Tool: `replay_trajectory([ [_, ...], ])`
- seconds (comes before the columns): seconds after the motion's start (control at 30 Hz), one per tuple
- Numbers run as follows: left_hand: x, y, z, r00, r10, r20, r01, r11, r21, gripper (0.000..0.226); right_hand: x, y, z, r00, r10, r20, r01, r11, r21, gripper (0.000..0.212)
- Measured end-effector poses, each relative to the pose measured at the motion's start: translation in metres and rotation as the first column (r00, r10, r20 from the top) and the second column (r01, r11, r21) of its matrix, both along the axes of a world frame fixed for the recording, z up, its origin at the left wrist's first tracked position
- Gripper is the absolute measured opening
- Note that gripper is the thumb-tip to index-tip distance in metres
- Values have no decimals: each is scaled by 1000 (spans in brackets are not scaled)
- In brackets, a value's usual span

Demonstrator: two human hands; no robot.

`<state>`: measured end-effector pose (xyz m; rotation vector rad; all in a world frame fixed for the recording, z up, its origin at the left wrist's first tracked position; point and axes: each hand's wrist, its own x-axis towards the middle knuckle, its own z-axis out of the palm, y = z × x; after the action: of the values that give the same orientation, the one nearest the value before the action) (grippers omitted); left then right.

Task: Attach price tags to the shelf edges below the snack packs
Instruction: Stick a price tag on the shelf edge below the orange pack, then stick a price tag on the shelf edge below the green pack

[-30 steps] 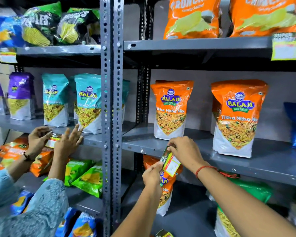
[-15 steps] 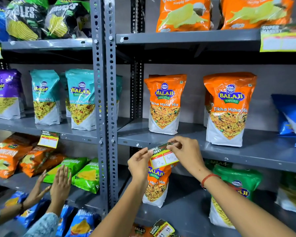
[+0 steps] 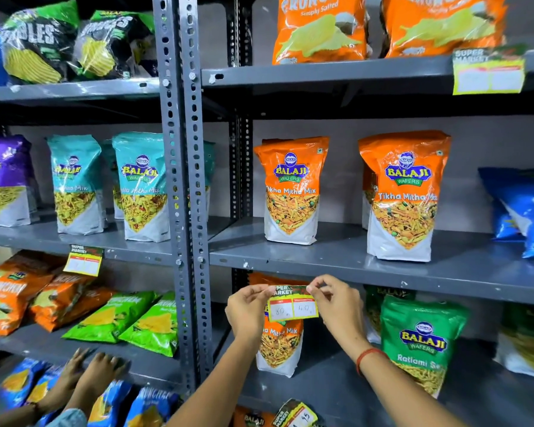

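A small rectangular paper price tag [image 3: 291, 304] — green "SUPER MARKET" header, yellow border, two white boxes with handwritten numbers — is held flat and level just below the front edge of the grey metal middle shelf [image 3: 383, 280], its top edge about at the shelf lip; whether it touches the lip cannot be told. The left hand [image 3: 248, 309] pinches the tag's upper left corner between thumb and fingers, and the right hand [image 3: 336, 306], with a red thread band at the wrist, pinches the upper right corner the same way.

On the shelf directly above stands an orange-and-white Tikha Mitha Mix snack pouch [image 3: 291, 191], upright, with a second identical orange pouch [image 3: 403, 195] well to its right. Behind the tag, on the shelf below, stands another orange pouch of the same mix [image 3: 278, 346], and beside it a green Ratlami Sev pouch [image 3: 420, 340].

To the left, past the perforated grey upright posts [image 3: 185, 180], a yellow-bordered tag already hanging from a shelf edge [image 3: 83, 260] sits below teal snack pouches [image 3: 141, 186]. Lower left, another person's two hands [image 3: 93, 369] rest on a lower shelf edge — fingers spread.
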<state>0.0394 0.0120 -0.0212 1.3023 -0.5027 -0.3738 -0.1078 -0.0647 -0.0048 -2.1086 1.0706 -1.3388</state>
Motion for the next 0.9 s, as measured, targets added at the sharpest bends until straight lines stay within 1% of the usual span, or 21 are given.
replay_trajectory([
  [0.07,3,0,11,997,22,69,-21,1000,-9,16,1,-1,9,1000,-23,-7,22,998,-56,8],
  [0.2,9,-6,32,980,49,191,-51,999,8,17,5,-5,26,994,-105,-9,104,990,-99,11],
  [0.33,12,-14,44,969,76,237,-90,995,49,22,10,-10,31,988,-151,-19,147,979,-142,13],
  [0.57,19,-28,46,953,92,290,-126,987,102,16,18,-23,37,977,-198,-74,179,963,-202,16],
  [0.67,18,-28,44,938,103,331,-143,985,99,14,17,-25,43,974,-192,-119,162,960,-230,15],
  [0.73,16,-26,44,927,123,353,-161,984,81,18,14,-25,46,977,-171,-128,139,964,-227,16],
  [0.83,11,-23,45,906,150,397,-188,980,58,22,7,-26,47,982,-144,-119,117,971,-207,29],
  [0.9,7,-22,47,880,157,448,-201,978,52,23,-1,-25,44,985,-125,-121,97,971,-217,33],
])
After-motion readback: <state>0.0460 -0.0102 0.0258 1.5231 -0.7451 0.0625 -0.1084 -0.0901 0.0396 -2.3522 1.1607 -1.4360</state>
